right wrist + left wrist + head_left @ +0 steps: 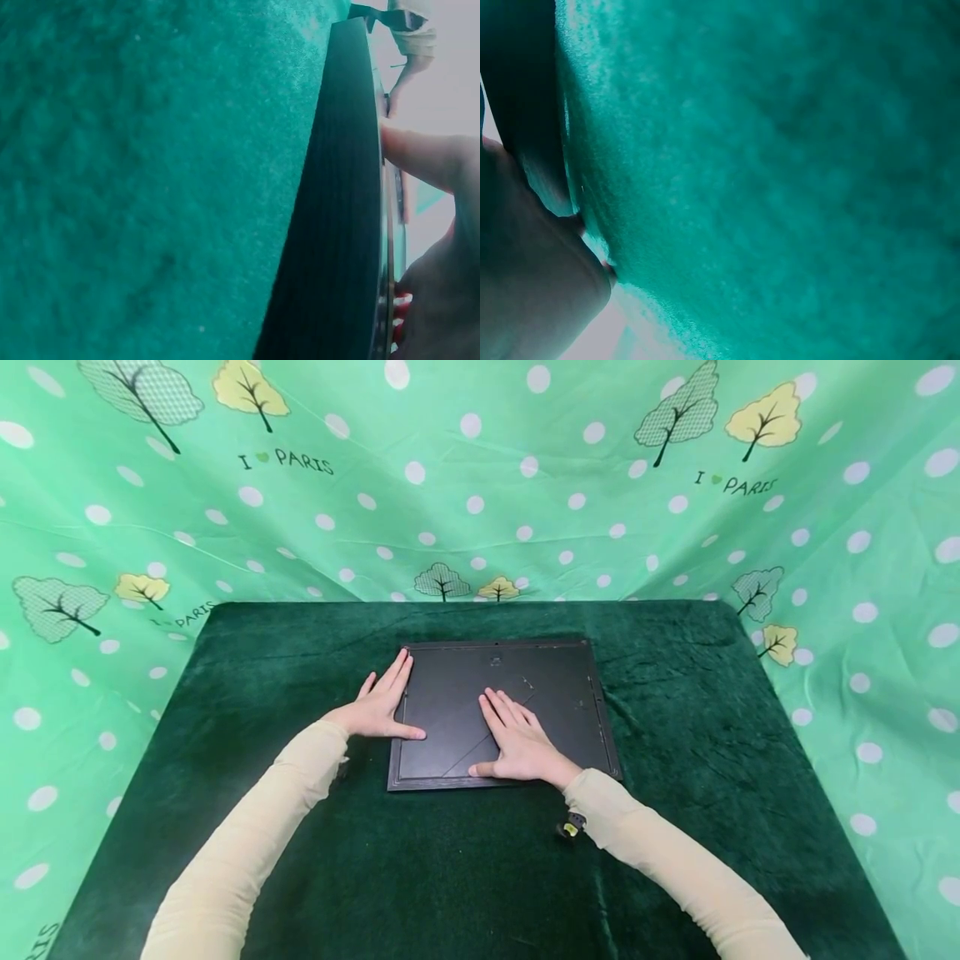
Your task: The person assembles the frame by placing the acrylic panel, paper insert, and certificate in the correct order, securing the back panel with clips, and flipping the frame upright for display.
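Observation:
A black picture frame [558, 670] lies back side up, its flat backing showing a thin diagonal line and small metal tabs along the rim. My left hand [380, 706] lies over its left edge, fingers straight along that edge and the thumb spread onto the backing. Near the middle, my right hand [517, 747] rests on the backing with straight fingers, thumb toward the near rim. From the right wrist, the frame's dark side [330, 195] shows with the thumb [420, 154] at its top edge. In the left wrist view, part of the left hand [536, 262] is beside the dark frame edge [525, 82].
Dark green velvet cloth [450, 877] covers the table around the frame. Light green polka-dot fabric [480, 535] with printed trees hangs behind and at both sides. A small dark band with a yellow spot [572, 827] sits at the right wrist.

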Demonstrator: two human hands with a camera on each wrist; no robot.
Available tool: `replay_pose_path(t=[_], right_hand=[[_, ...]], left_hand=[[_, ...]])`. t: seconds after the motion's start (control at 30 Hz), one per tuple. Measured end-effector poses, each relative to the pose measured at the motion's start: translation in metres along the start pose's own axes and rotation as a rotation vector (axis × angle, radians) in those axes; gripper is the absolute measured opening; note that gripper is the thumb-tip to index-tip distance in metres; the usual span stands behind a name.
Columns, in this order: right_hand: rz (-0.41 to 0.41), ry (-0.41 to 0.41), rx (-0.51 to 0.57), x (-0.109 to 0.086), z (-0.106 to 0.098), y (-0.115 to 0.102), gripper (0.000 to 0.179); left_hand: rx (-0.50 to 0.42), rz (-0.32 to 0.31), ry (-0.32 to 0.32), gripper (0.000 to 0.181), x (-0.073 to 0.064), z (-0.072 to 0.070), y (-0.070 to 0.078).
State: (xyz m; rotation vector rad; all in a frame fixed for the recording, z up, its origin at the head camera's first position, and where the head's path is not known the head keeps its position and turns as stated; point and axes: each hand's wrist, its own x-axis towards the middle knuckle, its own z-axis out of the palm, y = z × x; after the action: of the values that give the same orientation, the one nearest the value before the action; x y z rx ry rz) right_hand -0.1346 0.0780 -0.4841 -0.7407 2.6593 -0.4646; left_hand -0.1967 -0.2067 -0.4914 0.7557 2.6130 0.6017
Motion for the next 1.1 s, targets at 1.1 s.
replay_pose_path(t=[1.1], right_hand=[[-0.01,0.004,-0.068,-0.008,0.004,0.001,0.101]], left_hand=[[-0.022,-0.003,0.003,0.13,0.002,0.007,-0.004]])
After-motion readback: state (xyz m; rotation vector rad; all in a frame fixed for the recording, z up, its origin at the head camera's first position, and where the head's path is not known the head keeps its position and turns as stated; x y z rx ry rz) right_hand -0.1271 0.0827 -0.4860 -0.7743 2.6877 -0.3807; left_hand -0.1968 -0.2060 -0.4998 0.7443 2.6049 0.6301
